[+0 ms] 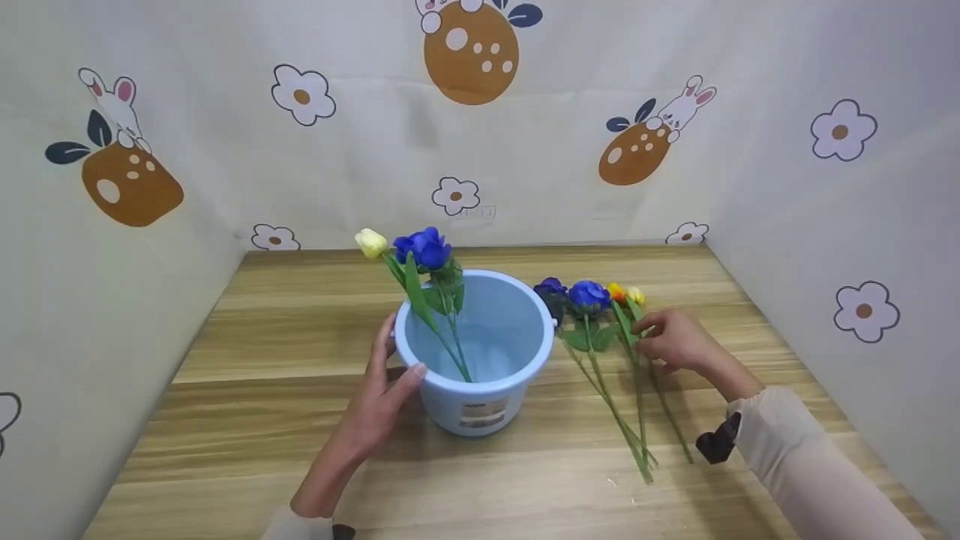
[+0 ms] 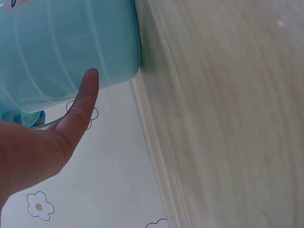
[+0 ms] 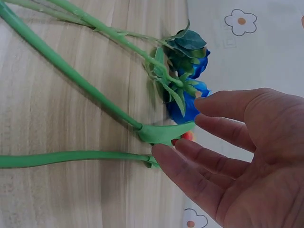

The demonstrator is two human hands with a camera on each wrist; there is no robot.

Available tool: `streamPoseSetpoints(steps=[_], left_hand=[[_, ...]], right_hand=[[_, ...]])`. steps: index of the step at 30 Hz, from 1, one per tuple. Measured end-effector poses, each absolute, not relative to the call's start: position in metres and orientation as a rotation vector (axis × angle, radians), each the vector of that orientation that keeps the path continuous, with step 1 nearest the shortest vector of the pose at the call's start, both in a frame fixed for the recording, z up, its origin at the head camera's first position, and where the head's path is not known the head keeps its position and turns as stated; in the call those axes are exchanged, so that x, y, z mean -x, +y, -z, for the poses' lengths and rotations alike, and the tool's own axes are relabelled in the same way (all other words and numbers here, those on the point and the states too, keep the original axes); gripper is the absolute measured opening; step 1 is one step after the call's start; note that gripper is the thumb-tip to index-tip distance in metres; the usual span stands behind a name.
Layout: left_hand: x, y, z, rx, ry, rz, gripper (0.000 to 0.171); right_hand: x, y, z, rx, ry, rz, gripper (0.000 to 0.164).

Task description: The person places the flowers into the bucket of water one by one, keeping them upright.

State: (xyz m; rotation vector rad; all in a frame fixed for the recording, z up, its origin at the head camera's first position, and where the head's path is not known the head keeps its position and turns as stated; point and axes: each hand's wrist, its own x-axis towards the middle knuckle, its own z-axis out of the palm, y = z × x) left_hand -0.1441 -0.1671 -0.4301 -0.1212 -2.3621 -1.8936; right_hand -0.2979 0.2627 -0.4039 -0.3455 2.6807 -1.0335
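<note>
So in the head view, the left hand (image 1: 375, 405) is spreading wide against the side of the blue bucket (image 1: 510, 330), thumb lying at the rim, and looks to be steadying it on the worktop (image 1: 277, 420). A pale yellow tulip (image 1: 370, 243) and a blue rose (image 1: 424, 249) are already leaning inside. Two more blue roses (image 1: 589, 297), an orange tulip (image 1: 616, 292) and a yellow tulip (image 1: 635, 295) are lying to the bucket's right, and the right hand (image 1: 679, 343) is hovering just by the tulips, holding nothing afaict.

Left wrist cam: one finger is lying pretty straight along the bucket's outer wall; the others aren't really showing.

Right wrist cam: thumb and fingers are standing well apart beside a green leaf (image 3: 164, 133). Can't tell if they're touching it.

My read: picking out the next flower is the step in hand, so the next move is calling for a gentle pinch on just one stem.
</note>
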Motion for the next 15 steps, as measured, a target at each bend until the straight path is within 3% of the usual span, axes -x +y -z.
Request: streamPoseSetpoints(steps=[15], left_hand=[[0.144, -0.167, 0.429, 0.134, -2.358, 1.888, 0.079]], right_hand=[[0.301, 0.269, 0.418, 0.407, 2.802, 0.875, 0.032]])
